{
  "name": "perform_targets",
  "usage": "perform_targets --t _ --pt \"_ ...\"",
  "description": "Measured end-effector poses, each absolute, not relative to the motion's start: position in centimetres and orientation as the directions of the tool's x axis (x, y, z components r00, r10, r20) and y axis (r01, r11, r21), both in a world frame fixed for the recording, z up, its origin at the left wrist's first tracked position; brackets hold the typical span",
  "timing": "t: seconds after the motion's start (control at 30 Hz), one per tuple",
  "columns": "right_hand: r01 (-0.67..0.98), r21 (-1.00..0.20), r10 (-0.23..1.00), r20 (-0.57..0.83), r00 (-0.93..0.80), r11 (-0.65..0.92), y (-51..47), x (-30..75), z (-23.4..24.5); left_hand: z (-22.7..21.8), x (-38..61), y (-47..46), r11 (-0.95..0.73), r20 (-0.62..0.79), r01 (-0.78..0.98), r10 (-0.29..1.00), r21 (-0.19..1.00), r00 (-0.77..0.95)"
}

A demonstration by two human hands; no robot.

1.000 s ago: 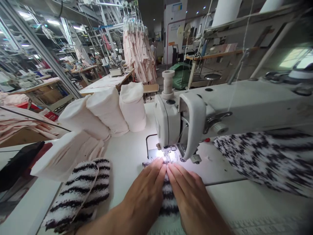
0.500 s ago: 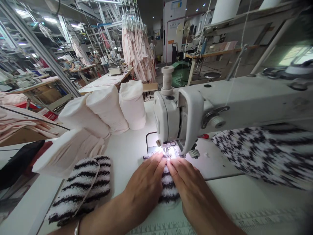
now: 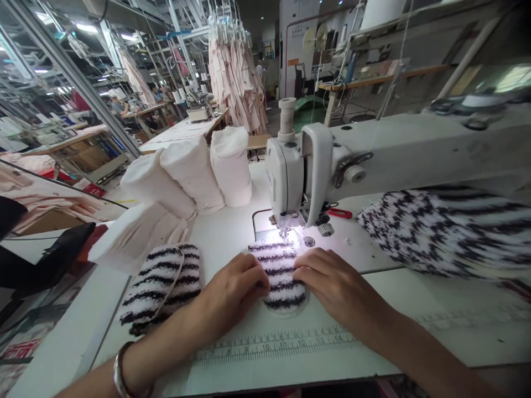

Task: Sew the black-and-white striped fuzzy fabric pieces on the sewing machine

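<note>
A small black-and-white striped fluffy fabric piece [image 3: 282, 279] lies flat, its far end by the lit needle and presser foot [image 3: 286, 229] of the sewing machine [image 3: 286, 177]. My left hand [image 3: 240, 284], with a bangle at its wrist, has curled fingers closed at the piece's left edge. On the opposite edge my right hand [image 3: 338, 282] pinches with thumb and fingers. The rounded near end of the piece shows between both hands. To the left lie two similar striped pieces [image 3: 155, 284], overlapping.
Folded white cloth stacks [image 3: 193, 174] stand at the back left. A larger fluffy striped cloth [image 3: 440, 232] lies under the machine arm, near a red-handled tool [image 3: 339, 213]. A printed ruler [image 3: 286, 345] runs along the table front. Pink garments [image 3: 236, 77] hang behind.
Both hands have moved apart and back from the needle, from lying flat over the fabric to its two side edges. More of the striped piece shows. The view has shifted slightly.
</note>
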State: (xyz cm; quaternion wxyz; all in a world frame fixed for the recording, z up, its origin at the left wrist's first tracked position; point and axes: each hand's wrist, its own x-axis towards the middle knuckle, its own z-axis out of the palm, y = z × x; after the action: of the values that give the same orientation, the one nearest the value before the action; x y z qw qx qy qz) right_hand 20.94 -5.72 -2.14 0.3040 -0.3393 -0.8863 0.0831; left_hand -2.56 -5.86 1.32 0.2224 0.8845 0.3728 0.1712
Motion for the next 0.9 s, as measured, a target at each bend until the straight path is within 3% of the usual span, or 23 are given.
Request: perform_targets --t 0.27,0.5,0.6,0.73,0.9 --pt "0.607 -0.321 0.681 0.450 -0.578 0.727 -6.8 21.1 -1.6 2.0 -2.4 -5.9 -0.649 0.114 0.582 0.710 0.491 0.695" --pt "0.772 -0.044 0.645 0.581 -0.496 0.634 -11.0 20.0 -2.1 4.4 -1.2 -6.2 -0.704 0.160 0.557 0.672 0.442 0.723" --pt "0.801 0.053 0.649 0.555 -0.520 0.596 -13.0 19.1 -3.5 5.0 -0.3 -5.8 -0.779 0.141 0.478 0.569 0.405 0.810" --pt "0.860 0.037 0.689 0.581 -0.433 0.509 -14.0 18.0 -5.4 3.7 0.1 -4.9 -0.853 0.100 0.389 0.447 0.347 0.889" --pt "0.885 0.008 0.679 0.639 -0.362 0.465 -13.1 17.4 -5.9 2.8 -0.5 -4.1 -0.850 0.081 0.387 0.440 0.357 0.894"
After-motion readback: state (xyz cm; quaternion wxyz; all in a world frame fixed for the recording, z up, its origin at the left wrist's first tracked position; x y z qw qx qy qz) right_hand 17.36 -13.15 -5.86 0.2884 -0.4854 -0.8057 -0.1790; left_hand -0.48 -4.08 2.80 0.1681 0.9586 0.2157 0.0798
